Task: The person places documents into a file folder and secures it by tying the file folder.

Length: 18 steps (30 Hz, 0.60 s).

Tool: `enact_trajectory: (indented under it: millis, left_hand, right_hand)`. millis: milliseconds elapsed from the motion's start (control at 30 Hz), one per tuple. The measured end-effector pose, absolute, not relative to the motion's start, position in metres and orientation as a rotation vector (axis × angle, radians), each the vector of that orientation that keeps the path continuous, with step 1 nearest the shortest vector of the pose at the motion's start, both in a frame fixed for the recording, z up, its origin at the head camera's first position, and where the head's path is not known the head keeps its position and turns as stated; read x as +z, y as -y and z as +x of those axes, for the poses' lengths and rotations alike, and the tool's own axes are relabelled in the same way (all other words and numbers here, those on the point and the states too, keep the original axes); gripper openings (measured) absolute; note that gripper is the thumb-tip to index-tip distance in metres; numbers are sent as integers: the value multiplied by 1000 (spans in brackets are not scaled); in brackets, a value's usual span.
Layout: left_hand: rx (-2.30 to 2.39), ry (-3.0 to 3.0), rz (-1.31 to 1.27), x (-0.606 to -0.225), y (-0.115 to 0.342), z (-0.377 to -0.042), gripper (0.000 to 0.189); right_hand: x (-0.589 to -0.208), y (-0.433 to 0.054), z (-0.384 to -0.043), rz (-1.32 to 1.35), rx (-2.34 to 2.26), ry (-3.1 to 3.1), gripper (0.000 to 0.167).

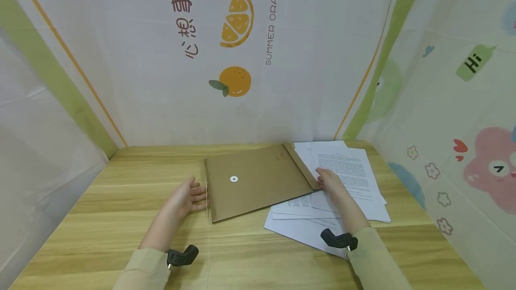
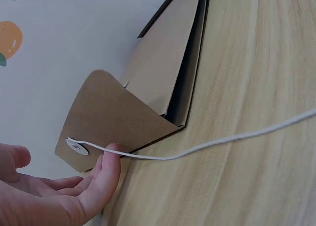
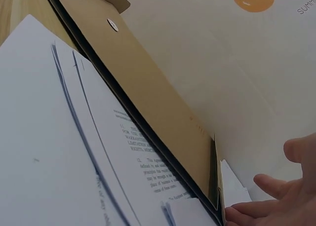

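A brown kraft document envelope [image 1: 258,178] lies at the back of the table, partly over loose papers. Its front bears a white disc [image 1: 234,179]. At the left end the flap [image 2: 108,117] stands raised, with a second white disc [image 2: 77,147] and a white string [image 2: 197,148] trailing from it. Beside that flap is my left hand [image 1: 189,198], fingers loosely extended, fingertips right at the flap and string. My right hand [image 1: 332,183] is at the envelope's folded right end [image 1: 300,164], palm facing it, with fingers spread and relaxed and the lower fingertips at its edge.
Printed sheets [image 1: 354,173] lie overlapping under and to the right of the envelope, some angled toward the front. The wooden table [image 1: 101,232] is bounded by a printed white curtain [image 1: 298,102] behind and at both sides. A black wrist camera [image 1: 182,255] sits at the left cuff.
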<state>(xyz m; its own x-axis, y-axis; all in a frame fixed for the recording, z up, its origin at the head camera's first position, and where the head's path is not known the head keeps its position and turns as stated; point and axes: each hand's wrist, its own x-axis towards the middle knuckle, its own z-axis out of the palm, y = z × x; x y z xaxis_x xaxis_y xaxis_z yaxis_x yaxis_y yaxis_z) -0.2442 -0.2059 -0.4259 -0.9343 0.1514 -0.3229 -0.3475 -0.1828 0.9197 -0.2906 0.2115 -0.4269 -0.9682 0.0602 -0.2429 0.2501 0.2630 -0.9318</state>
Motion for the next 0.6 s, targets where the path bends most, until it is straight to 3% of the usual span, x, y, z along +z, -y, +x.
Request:
enact_trajectory:
  millis: [233,400,600]
  left_hand:
    - [2069,-1910,-220,-429,203,-246,59]
    - [2065,-1959,-253,-433,199,-248,43]
    - [2140,-1850,-210,-437,198,-248,44]
  right_hand:
    - [-424,-211,-287,300,-1873,-2293,57]
    - [-422,-209,-282,299,-1942,-2197,56]
    - [-422,-208,-280,349,-2003,-2130,55]
